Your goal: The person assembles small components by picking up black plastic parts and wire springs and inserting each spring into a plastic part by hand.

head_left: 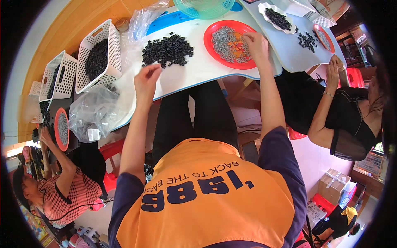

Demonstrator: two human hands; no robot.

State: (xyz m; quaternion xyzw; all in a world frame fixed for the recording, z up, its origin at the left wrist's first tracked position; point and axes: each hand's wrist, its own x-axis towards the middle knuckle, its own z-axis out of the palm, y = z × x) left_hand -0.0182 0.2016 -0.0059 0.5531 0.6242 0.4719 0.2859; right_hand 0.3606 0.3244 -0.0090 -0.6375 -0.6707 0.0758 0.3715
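Observation:
On the white table lies a loose pile of small black pieces (pixel 167 50). At its near left edge is my left hand (pixel 146 81), thumb and fingers drawn together in a pinch; whatever is between them is too small to tell. To the right stands a red plate (pixel 210 48) with an orange patterned middle, heaped with small grey screw-like pieces (pixel 225 43). Over the plate's right side my right hand (pixel 257 46) reaches in, its fingertips closed together beside the grey pieces. What those fingertips hold, if anything, cannot be made out.
White perforated baskets (pixel 111 53) of black pieces stand at left, near a crumpled clear plastic bag (pixel 93 109). A green mesh basket (pixel 204 9) sits at the far edge. Co-workers sit left and right; the right one's grey table (pixel 285 45) adjoins mine.

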